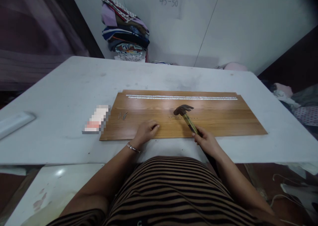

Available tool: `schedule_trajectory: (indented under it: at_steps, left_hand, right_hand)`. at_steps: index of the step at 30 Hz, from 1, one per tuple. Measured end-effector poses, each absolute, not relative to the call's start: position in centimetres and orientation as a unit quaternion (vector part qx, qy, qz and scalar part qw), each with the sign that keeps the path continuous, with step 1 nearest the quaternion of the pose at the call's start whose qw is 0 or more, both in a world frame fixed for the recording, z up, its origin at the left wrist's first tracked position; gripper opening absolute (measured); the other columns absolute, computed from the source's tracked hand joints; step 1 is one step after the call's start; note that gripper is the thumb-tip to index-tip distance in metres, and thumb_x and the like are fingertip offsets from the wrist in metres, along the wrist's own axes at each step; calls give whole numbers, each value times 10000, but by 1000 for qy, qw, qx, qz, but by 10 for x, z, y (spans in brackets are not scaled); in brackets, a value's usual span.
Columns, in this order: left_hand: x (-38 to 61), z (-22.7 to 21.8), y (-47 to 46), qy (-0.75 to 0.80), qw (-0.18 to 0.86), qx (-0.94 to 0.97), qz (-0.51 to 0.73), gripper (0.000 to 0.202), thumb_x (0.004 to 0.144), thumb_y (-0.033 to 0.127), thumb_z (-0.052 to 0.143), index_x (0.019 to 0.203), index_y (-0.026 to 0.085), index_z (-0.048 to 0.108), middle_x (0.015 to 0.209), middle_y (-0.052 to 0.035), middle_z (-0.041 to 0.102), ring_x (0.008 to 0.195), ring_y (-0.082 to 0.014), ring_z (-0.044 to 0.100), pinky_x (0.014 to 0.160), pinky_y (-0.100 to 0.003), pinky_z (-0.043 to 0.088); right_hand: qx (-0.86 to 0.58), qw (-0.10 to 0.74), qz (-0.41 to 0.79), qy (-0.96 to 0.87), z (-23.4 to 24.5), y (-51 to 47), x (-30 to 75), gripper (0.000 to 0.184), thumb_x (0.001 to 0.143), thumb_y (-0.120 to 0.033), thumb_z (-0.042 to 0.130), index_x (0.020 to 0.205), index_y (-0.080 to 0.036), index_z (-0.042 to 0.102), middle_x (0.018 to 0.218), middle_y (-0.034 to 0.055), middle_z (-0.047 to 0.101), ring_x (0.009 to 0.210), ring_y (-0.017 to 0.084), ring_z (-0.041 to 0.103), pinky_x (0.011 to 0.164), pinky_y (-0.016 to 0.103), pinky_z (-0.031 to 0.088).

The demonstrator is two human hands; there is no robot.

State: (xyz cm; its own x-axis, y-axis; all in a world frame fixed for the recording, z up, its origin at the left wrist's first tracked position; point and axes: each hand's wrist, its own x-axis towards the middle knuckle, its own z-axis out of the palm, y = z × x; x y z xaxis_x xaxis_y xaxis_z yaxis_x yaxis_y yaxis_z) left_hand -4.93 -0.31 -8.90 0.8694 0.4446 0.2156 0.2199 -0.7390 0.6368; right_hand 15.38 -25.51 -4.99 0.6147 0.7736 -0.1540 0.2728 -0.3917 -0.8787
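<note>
Fingers [196,137] of the right hand [207,144] wrap the hammer [189,122] handle, head out past them over the board [228,118]; left hand [146,131] curled (can't tell if it's holding anything).

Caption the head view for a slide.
Right hand holds a hammer over a board; left hand is curled.

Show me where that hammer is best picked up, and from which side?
Probably by the dark lower part of the hammer's handle, coming from the person's near right. The handle is long and slim and slants back that way, while the clawed head points away over the wooden board. The right hand grips it there.
</note>
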Motion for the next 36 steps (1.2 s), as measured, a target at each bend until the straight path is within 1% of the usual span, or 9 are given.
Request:
schedule_trajectory:
  at_steps: [7,9,14,20,25,29,34,36]
  left_hand:
    - [-50,-88,-3,177,310,917,181,208,968,250,540,804,185,649,801,-20,683,760,-140,593,709,-266,415]
    - [-50,-88,-4,180,308,917,177,210,964,244,538,796,182,648,794,-20,681,752,-140,591,702,-266,411]
    - [-50,-86,-4,189,305,917,173,208,955,235,532,801,178,660,810,-32,696,766,-145,607,710,-272,425]
    - [-49,-86,-4,184,312,915,181,205,947,229,536,788,179,656,792,-31,691,742,-143,599,695,-273,424]
    - [-49,-84,-5,186,314,914,175,214,953,240,531,795,176,659,801,-32,699,744,-138,601,695,-268,427]
    - [-49,-83,-5,186,311,915,178,205,947,232,538,794,175,661,787,-31,695,738,-135,599,686,-263,423]
    - [-49,-84,-5,180,320,911,187,200,948,226,541,797,177,662,791,-35,700,747,-142,603,698,-276,434]
    - [-49,-84,-5,179,320,911,189,202,948,222,541,790,178,657,787,-36,696,745,-144,601,700,-281,432]
  right_hand:
    - [-787,430,285,-339,-53,-255,151,401,838,-369,629,1193,-237,764,753,30,686,567,190,564,535,315,480]
    - [-788,426,290,-338,-51,-255,150,420,833,-369,625,1202,-222,760,762,34,691,559,184,558,529,310,477]
    - [-791,414,298,-336,-50,-256,149,491,856,-416,591,1267,-187,732,717,19,652,585,188,567,538,305,480]
    - [-788,425,297,-332,-46,-257,151,502,866,-441,600,1309,-233,712,756,47,675,604,227,594,551,353,507]
    - [-788,426,296,-331,-43,-255,151,466,866,-434,595,1276,-253,724,730,45,655,603,235,595,551,359,504]
    - [-789,418,306,-330,-47,-255,149,486,861,-433,588,1286,-234,715,716,37,640,605,219,575,557,339,493]
    - [-794,406,310,-328,-50,-255,148,522,858,-433,568,1281,-163,711,722,19,629,609,182,556,564,299,471]
    - [-793,406,309,-333,-50,-256,149,541,858,-441,570,1294,-151,707,723,13,624,614,177,553,562,292,470]
